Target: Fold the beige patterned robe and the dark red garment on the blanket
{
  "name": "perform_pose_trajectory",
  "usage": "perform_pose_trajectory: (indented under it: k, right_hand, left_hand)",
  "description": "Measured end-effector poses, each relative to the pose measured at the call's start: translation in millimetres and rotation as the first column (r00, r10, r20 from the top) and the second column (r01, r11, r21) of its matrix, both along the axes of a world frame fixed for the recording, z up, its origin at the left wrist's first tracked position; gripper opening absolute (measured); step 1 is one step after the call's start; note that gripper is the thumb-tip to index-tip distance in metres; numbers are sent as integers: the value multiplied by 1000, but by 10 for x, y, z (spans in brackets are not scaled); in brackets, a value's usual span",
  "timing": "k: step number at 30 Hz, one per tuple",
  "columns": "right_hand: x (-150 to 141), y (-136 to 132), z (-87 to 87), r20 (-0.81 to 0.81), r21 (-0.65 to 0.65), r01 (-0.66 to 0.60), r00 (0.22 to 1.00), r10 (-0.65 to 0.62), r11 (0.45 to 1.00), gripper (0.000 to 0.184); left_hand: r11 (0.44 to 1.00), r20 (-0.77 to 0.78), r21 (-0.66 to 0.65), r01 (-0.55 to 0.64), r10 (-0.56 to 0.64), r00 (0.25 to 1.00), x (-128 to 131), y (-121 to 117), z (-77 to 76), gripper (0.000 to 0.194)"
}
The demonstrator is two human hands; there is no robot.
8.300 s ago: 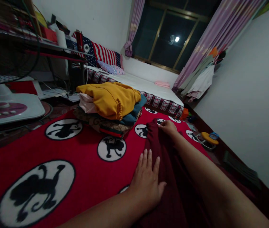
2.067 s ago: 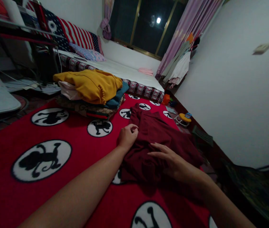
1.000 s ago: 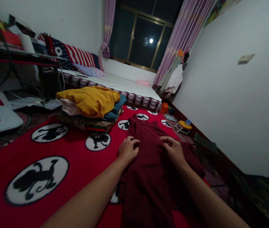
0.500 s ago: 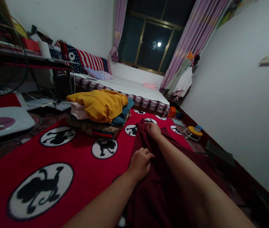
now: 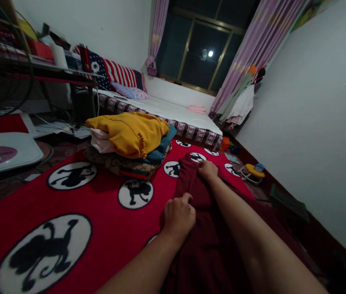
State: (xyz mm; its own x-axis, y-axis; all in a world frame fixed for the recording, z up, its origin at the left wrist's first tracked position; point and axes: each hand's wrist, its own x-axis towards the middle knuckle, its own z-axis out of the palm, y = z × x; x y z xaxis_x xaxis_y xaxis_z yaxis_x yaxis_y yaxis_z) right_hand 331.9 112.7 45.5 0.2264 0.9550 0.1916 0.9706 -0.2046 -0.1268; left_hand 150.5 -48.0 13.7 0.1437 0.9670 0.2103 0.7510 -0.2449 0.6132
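A dark maroon garment (image 5: 206, 232) is spread over the red blanket (image 5: 105, 241), running from its middle toward me; its exact kind is unclear. My left hand (image 5: 179, 214), fingers curled, grips the garment's left edge. Farther away, my right hand (image 5: 208, 169) is closed on the cloth near its far end, with the fingertips hidden. To the left of both hands sits a pile of folded clothes: a mustard-yellow garment (image 5: 130, 132) on top, a teal one (image 5: 160, 149) beneath it, and a brown patterned one (image 5: 112, 161) at the bottom.
Beyond the blanket stands a low bed (image 5: 173, 106) with a pillow (image 5: 130, 92). A cluttered desk (image 5: 59, 75) is at the left, above a white appliance (image 5: 16, 151). At the right are a yellow-seated stool (image 5: 254, 170), a dark chair (image 5: 289, 202) and hanging clothes (image 5: 242, 104).
My right hand has shifted slightly right and now lies lower on the cloth, whose far end looks flatter. My left hand has moved a little toward me. The view has tilted slightly.
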Motion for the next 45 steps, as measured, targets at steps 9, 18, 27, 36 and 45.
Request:
perform_pose_trajectory:
  k: [9, 18, 27, 36, 45]
  right_hand:
    - [129, 135, -8, -179, -93, -131, 977, 113, 987, 18]
    - [36, -172, 94, -163, 178, -76, 981, 106, 981, 18]
    - [264, -1594, 277, -252, 223, -498, 801, 544, 838, 34]
    - [155, -3183, 448, -450, -232, -700, 693, 563, 676, 54]
    - [-35, -3746, 61, -419, -176, -695, 694, 586, 697, 30]
  left_hand:
    - [994, 97, -36, -102, 105, 990, -32, 91, 30, 30]
    - [996, 144, -61, -62, 70, 987, -125, 163, 38, 34]
    - [984, 90, 164, 70, -86, 992, -132, 173, -55, 39]
    - [850, 28, 255, 461, -483, 875, -141, 202, -122, 38]
    - [501, -22, -35, 865, -866, 500, -672, -482, 138, 43]
